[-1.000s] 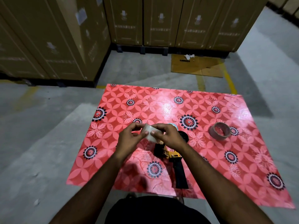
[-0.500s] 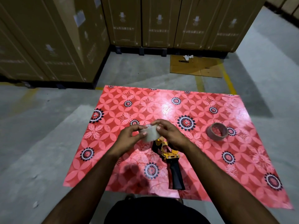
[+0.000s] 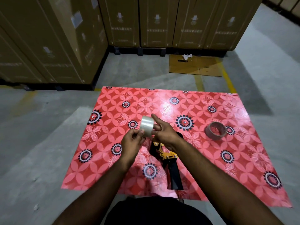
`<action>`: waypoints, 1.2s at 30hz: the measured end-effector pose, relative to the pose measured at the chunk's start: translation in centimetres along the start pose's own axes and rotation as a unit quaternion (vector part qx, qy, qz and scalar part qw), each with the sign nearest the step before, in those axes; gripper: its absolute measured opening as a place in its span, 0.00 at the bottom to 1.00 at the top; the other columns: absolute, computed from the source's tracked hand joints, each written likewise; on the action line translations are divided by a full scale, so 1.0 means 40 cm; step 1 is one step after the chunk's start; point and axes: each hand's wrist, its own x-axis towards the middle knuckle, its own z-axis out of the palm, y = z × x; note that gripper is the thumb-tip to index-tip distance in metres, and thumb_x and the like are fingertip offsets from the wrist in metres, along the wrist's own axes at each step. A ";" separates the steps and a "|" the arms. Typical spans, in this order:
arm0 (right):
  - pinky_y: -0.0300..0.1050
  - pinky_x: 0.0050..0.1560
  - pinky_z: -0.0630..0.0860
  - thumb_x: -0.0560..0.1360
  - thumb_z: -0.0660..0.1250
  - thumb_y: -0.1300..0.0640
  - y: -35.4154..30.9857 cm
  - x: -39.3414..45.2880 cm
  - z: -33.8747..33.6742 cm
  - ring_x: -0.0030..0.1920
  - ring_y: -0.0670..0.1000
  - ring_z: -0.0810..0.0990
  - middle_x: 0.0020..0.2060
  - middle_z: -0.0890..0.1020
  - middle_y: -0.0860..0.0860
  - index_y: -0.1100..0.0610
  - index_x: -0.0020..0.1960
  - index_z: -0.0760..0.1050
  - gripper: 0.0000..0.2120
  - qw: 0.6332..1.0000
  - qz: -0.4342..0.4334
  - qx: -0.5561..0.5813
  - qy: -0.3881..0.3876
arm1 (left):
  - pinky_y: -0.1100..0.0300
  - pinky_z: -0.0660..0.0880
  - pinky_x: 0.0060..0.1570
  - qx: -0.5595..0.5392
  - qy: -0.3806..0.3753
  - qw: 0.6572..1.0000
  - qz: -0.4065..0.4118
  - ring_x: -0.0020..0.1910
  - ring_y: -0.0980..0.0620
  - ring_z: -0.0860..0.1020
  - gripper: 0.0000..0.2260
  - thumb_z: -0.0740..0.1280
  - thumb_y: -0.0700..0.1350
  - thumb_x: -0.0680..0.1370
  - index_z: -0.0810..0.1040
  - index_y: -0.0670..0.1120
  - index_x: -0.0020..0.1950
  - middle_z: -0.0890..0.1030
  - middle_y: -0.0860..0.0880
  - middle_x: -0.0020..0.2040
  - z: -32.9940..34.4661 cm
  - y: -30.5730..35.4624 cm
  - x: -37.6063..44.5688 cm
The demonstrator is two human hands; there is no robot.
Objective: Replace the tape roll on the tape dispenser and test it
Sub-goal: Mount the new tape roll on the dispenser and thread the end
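I see fingers (image 3: 141, 132) of the left hand (image 3: 131, 142) pinching the clear tape roll (image 3: 146, 125) at its lower edge. The right hand (image 3: 165, 135) lays a straight index finger along the roll's side, though I cannot tell whether it grips. The tape dispenser (image 3: 168, 156) lies on the red mat (image 3: 211, 159) beneath both hands, and a brown roll (image 3: 215, 130) lies well to the right.

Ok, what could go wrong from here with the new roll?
The clear tape roll is held in mid-air by the left hand, with the right hand open beside it; it could slip and roll off the mat. The tape dispenser lies right under the hands, so a dropped roll might knock it.
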 end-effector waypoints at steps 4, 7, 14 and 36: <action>0.53 0.54 0.77 0.77 0.63 0.73 -0.031 -0.003 -0.006 0.52 0.56 0.80 0.59 0.83 0.54 0.49 0.77 0.67 0.33 0.998 -0.008 0.065 -0.006 | 0.51 0.80 0.55 -0.020 -0.009 1.000 -0.002 0.50 0.45 0.84 0.07 0.70 0.44 0.79 0.79 0.40 0.49 0.83 0.40 0.48 0.007 0.018 0.004; 0.54 0.59 0.81 0.79 0.70 0.60 -0.027 0.008 0.008 0.56 0.55 0.82 0.65 0.80 0.56 0.51 0.73 0.73 0.24 0.996 -0.041 0.066 0.051 | 0.48 0.79 0.54 0.009 -0.034 0.999 0.001 0.45 0.47 0.82 0.11 0.71 0.49 0.77 0.78 0.41 0.45 0.82 0.44 0.43 0.014 0.016 -0.004; 0.49 0.55 0.80 0.75 0.66 0.76 -0.038 0.000 -0.022 0.52 0.52 0.82 0.57 0.83 0.56 0.59 0.77 0.65 0.33 1.000 -0.023 0.007 -0.001 | 0.49 0.75 0.48 -0.005 -0.047 0.999 -0.011 0.38 0.49 0.79 0.10 0.68 0.44 0.79 0.74 0.42 0.41 0.80 0.46 0.36 0.025 0.008 -0.023; 0.55 0.59 0.80 0.71 0.67 0.78 0.003 -0.008 -0.018 0.59 0.55 0.83 0.61 0.82 0.57 0.59 0.75 0.69 0.35 0.999 -0.023 0.019 -0.010 | 0.55 0.81 0.34 -0.028 -0.010 0.993 -0.118 0.38 0.44 0.85 0.05 0.71 0.36 0.76 0.81 0.37 0.50 0.84 0.36 0.46 0.009 0.084 0.065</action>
